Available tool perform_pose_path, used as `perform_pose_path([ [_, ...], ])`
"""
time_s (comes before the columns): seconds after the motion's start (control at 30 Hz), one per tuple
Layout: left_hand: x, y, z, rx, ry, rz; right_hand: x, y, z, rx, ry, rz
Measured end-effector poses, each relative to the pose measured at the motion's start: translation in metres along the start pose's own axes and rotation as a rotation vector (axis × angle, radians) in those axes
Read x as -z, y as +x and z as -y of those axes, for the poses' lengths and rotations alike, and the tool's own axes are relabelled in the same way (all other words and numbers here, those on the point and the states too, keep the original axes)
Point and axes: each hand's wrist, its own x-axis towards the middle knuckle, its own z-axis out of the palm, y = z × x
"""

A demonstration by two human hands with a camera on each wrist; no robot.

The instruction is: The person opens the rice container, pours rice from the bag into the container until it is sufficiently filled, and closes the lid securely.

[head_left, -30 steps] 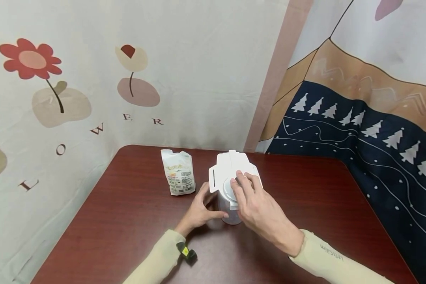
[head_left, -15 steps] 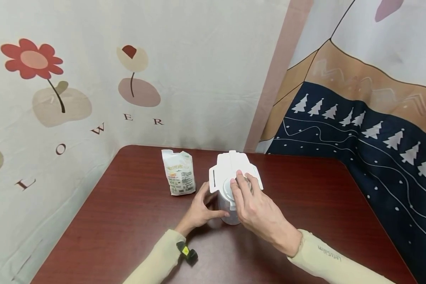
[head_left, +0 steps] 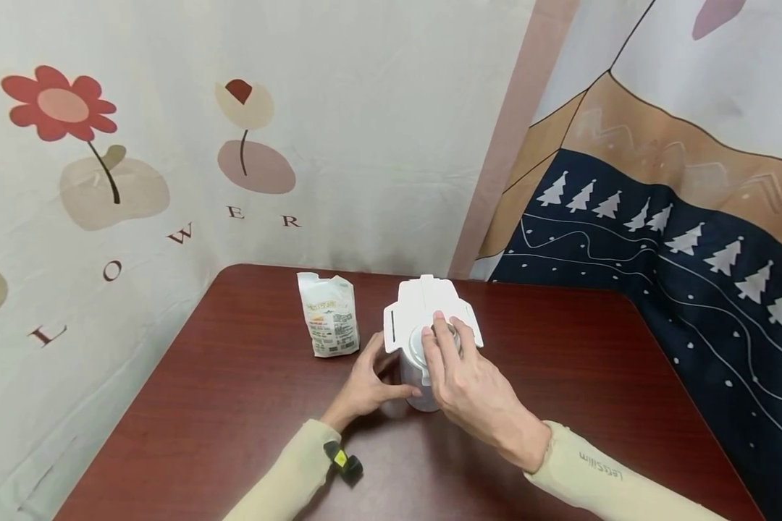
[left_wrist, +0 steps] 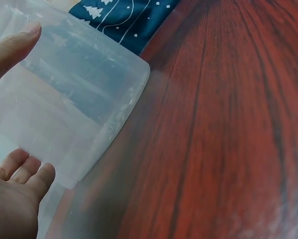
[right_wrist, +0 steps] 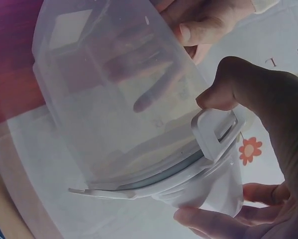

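A translucent plastic storage container [head_left: 422, 398] with a white lid [head_left: 423, 295] stands on the table. My left hand [head_left: 367, 388] holds its left side, thumb at the front; in the left wrist view the fingertips [left_wrist: 41, 180] lie along the clear wall. My right hand [head_left: 472, 387] is on top of the lid. In the right wrist view, its thumb [right_wrist: 223, 97] touches a white latch [right_wrist: 207, 133] on the rim, while its fingers grip the lid's raised round part [right_wrist: 221, 191]. Part of that round part is hidden under the fingers.
A white printed packet [head_left: 329, 318] stands upright on the dark red-brown table [head_left: 247, 405], left of the container. Behind the table hang a pale flower-print cloth [head_left: 371, 145] and a dark cloth with white trees [head_left: 625, 246]. The left wrist wears a black strap [head_left: 343, 463].
My right wrist and sleeve have shifted slightly left, and the fingers on the lid have turned a little. My left hand, the container and the packet stay put.
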Motion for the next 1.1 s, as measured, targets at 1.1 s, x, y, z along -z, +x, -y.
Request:
perform_pose_path([
  [1.1,0.0,0.001,-0.003,0.034,0.012,-0.006,0.011,-0.005,-0.008,-0.114,0.317,0.066],
])
